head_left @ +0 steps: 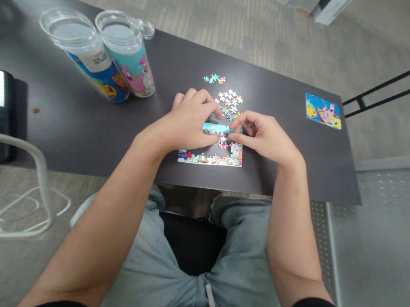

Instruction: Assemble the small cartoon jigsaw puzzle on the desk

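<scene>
Pale jeans [248,265] showed below a bright-edged, gappy-centred puzzle [209,160]. Left hand [190,118] arched fingers wide; right hand [266,135] pinched narrowly, its hold unclear.

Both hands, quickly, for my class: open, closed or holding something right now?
Left hand: open, arched over the puzzle.
Right hand: partly curled at the puzzle's upper right; whether it holds anything cannot be told.
</scene>
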Demonstrator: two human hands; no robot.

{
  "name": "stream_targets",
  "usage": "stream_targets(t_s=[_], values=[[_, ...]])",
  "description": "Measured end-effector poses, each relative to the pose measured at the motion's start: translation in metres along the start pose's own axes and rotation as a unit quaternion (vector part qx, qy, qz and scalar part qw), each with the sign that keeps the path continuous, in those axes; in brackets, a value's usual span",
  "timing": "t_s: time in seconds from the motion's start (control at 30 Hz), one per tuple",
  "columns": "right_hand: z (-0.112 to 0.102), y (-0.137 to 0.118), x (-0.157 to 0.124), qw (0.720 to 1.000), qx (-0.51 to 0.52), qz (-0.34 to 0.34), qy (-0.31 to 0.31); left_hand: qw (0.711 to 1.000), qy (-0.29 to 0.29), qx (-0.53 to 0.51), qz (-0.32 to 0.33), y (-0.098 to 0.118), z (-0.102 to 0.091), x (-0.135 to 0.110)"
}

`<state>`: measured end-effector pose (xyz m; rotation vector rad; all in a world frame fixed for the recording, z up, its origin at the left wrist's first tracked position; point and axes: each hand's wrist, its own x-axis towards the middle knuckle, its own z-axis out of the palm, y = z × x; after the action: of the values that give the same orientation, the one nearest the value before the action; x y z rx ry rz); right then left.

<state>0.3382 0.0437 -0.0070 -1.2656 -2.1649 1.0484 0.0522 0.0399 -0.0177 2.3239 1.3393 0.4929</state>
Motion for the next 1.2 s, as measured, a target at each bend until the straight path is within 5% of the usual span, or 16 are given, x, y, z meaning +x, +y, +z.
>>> stream_targets(t_s=[0.23, 1.2], values=[[0.000, 0.012, 0.004, 0.997, -0.046, -0.069, -0.001, 1.000, -0.020, -0.005, 0.009, 0.000, 0.005, 0.004], [0.004, 0.018, 0.010, 0.998, -0.036, -0.047, -0.009, 0.999, -0.046, -0.009, 0.020, 0.001, 0.005, 0.002]])
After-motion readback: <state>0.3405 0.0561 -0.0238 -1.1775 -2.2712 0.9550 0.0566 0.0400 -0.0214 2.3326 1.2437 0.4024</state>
